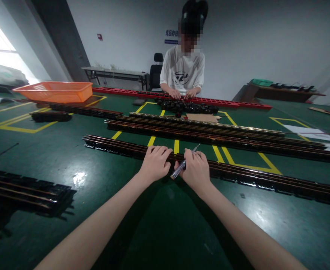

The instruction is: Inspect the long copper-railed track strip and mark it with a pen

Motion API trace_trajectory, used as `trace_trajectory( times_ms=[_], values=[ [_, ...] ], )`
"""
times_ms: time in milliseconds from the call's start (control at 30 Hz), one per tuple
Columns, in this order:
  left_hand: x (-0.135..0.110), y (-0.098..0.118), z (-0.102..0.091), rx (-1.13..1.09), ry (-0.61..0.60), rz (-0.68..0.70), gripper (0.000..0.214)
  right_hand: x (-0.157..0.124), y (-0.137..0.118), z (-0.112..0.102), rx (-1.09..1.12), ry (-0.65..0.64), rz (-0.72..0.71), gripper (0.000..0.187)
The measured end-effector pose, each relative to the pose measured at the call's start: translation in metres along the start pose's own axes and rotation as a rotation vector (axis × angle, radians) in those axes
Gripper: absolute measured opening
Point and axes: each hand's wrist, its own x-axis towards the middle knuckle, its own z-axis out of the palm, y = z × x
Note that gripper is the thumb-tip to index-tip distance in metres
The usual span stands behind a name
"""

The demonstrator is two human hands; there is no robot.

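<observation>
A long black strip with thin copper-coloured rods along its top (254, 176) lies across the green table in front of me. My left hand (156, 164) is closed over its near edge, fingers on top and thumb pointing right. Just to the right, my right hand (196, 170) grips a screwdriver (178, 170) with a clear handle. Its thin shaft points up and away to the right, above the strip. The fingers of my right hand also rest against the strip. What lies under both palms is hidden.
More black strips with rods (165, 131) lie behind mine, and others (18, 191) at the left. An orange basket (55, 92) stands at the back left. Across the table a person (183, 71) handles black parts (190, 106) beside a long red frame (238, 103).
</observation>
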Motion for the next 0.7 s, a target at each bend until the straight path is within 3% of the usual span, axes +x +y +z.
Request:
trace_trajectory(
  times_ms=[200, 700],
  values=[
    [0.0, -0.001, -0.001, -0.006, 0.016, -0.022, 0.039, 0.0, -0.001, -0.002, 0.046, -0.011, 0.014, 0.012],
    [0.0, -0.003, 0.003, 0.032, 0.078, -0.08, 0.035, -0.004, 0.012, 0.0, 0.106, 0.041, 0.031, 0.015]
  ],
)
